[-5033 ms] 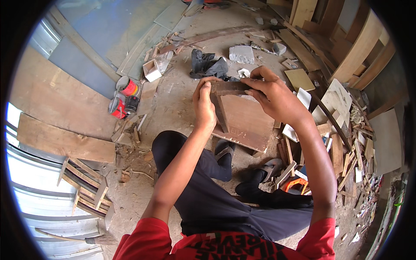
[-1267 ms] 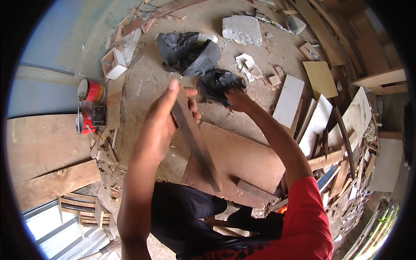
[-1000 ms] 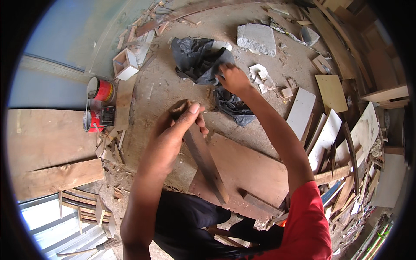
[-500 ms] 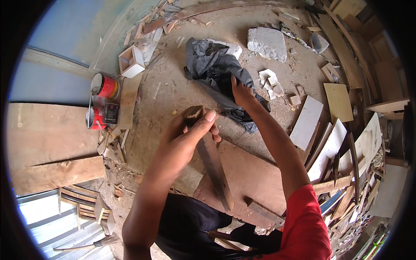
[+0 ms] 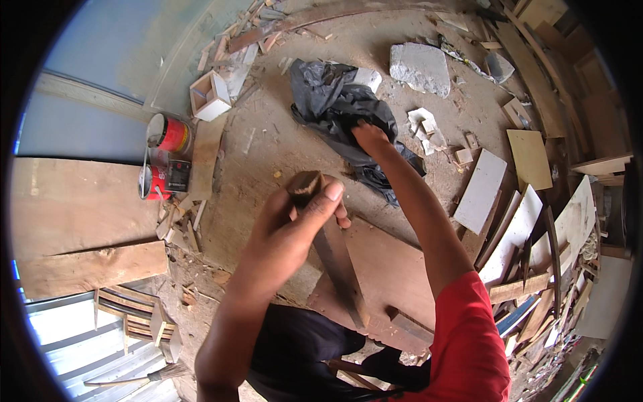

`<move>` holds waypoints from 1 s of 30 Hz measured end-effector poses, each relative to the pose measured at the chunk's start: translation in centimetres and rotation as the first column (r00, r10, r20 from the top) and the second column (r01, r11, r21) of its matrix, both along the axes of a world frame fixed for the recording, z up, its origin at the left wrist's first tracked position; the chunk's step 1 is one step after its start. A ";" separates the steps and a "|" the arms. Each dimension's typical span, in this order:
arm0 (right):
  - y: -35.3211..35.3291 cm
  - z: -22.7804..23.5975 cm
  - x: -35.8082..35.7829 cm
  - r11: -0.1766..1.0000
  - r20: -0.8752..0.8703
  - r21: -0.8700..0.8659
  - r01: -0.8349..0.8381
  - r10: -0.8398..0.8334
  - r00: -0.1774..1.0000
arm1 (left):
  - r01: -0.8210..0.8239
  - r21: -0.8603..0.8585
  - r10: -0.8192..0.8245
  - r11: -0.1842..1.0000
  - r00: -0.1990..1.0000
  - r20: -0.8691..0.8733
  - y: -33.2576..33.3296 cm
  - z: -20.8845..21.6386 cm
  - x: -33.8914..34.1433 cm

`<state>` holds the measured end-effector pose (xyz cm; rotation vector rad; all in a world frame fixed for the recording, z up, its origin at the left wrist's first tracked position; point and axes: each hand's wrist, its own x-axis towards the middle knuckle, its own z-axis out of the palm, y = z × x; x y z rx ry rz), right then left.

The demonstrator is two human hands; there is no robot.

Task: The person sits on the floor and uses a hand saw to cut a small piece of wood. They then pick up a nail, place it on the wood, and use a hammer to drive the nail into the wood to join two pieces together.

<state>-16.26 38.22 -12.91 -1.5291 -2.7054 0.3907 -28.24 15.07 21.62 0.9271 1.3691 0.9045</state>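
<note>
My left hand (image 5: 295, 224) is closed around the upper part of a dark wooden bar (image 5: 338, 271), which slants down toward my knees. The bar's broken-looking top end shows above my thumb. Farther off, my right hand (image 5: 370, 137) reaches into the folds of a crumpled black plastic bag (image 5: 335, 100) on the floor. Its fingers are bent and partly sunk in the bag, so what they hold, if anything, is hidden. Below the bar lies a reddish plywood sheet (image 5: 388, 261), with a short wood block (image 5: 410, 326) on it.
To the left stand red paint cans (image 5: 169, 134) and a small white wooden box (image 5: 209, 96). A grey stone slab (image 5: 420, 69) lies beyond the bag. Boards (image 5: 480, 191) and offcuts crowd the right side. A wooden rack (image 5: 137, 315) and a broom (image 5: 164, 373) are at lower left.
My right hand has sunk deeper into the black bag, its fingers now less visible. My left hand still grips the wooden bar. The whole view has shifted slightly.
</note>
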 end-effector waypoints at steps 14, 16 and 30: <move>0.6 -8.1 0.2 0.977 -0.141 0.189 0.098 -0.072 0.987 | 0.016 0.033 -0.016 0.999 1.000 -0.004 -0.4 0.1 -0.7; 1.3 -11.0 3.8 0.921 -0.126 0.376 0.103 -0.059 0.990 | 0.063 0.059 -0.065 0.996 0.997 0.036 0.2 0.0 -0.1; 0.4 -2.9 5.1 0.988 -0.297 -0.154 -0.008 -0.038 0.954 | 0.040 0.071 -0.044 0.997 0.998 0.047 -0.1 0.3 0.3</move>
